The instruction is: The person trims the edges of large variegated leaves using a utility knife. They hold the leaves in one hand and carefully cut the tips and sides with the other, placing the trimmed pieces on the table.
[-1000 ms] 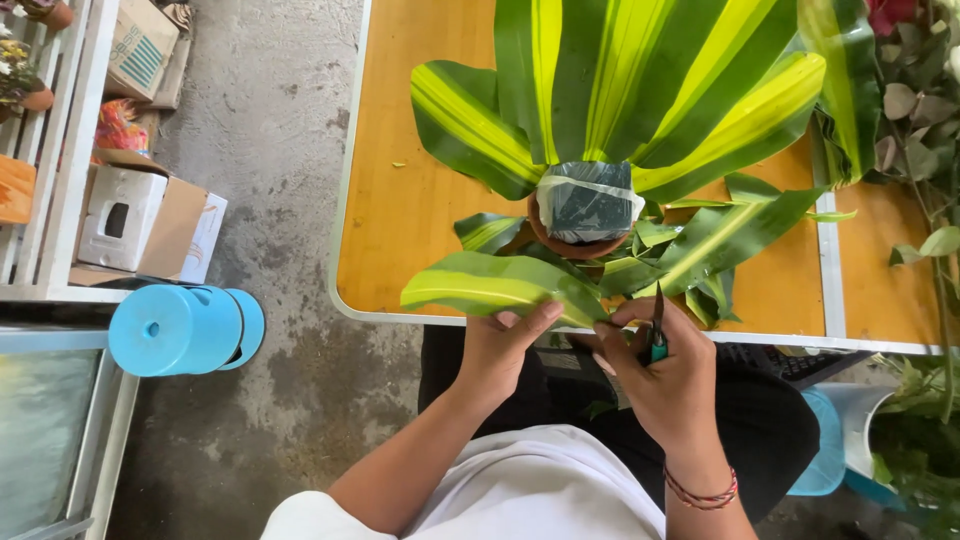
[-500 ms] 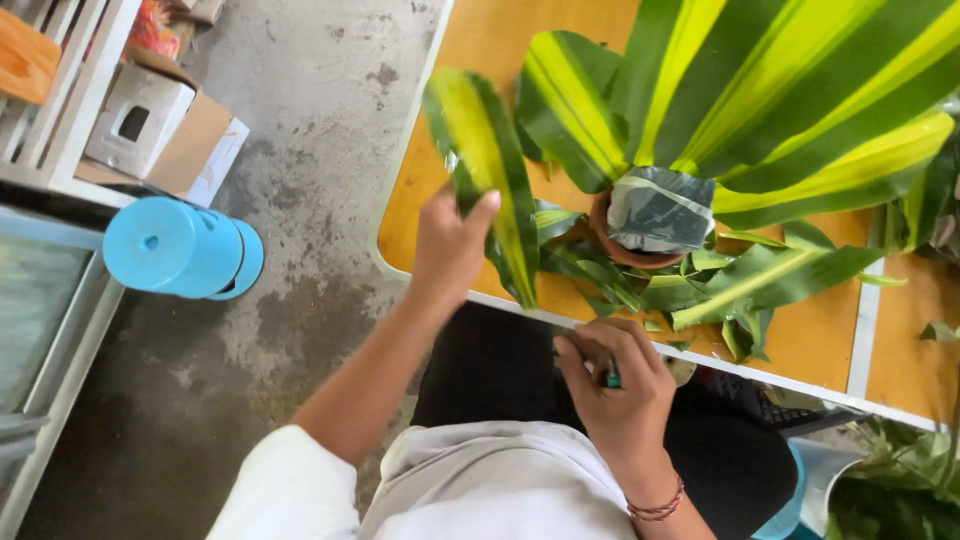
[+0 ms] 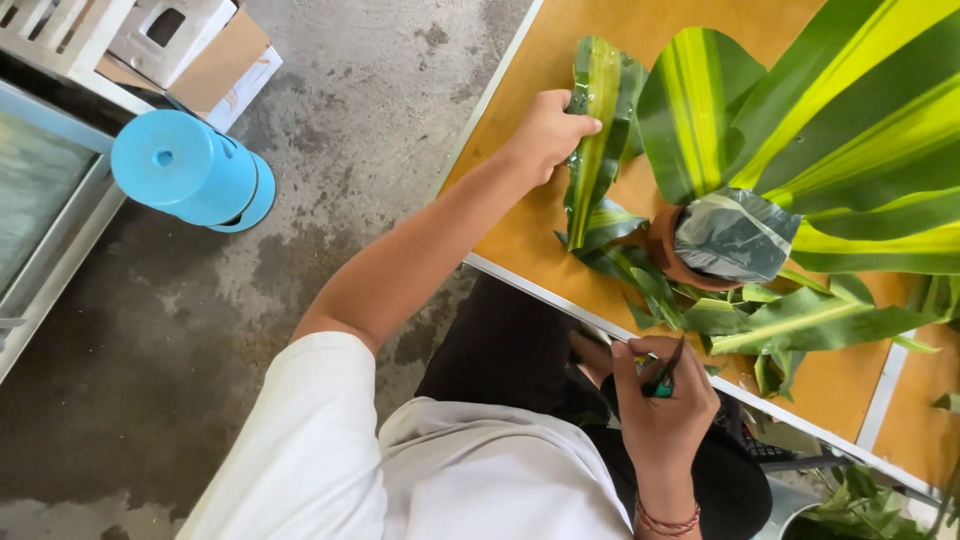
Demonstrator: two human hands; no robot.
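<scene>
A potted plant with broad green-and-yellow striped leaves stands in a brown pot on the orange table. A dark plastic sheet covers the pot's top. My left hand reaches out and grips one long striped leaf lying over the table. My right hand stays near my lap at the table's front edge, closed around small scissors with a teal handle. Cut leaves lie in front of the pot.
A blue cylindrical container stands on the concrete floor at left. A cardboard box and white shelving sit at the top left. More green plants show at the lower right, under the table edge.
My left hand has stretched farther out and taken hold of the long striped leaf. The view has swung right and closer. My right hand stays near the table edge with the scissors.
</scene>
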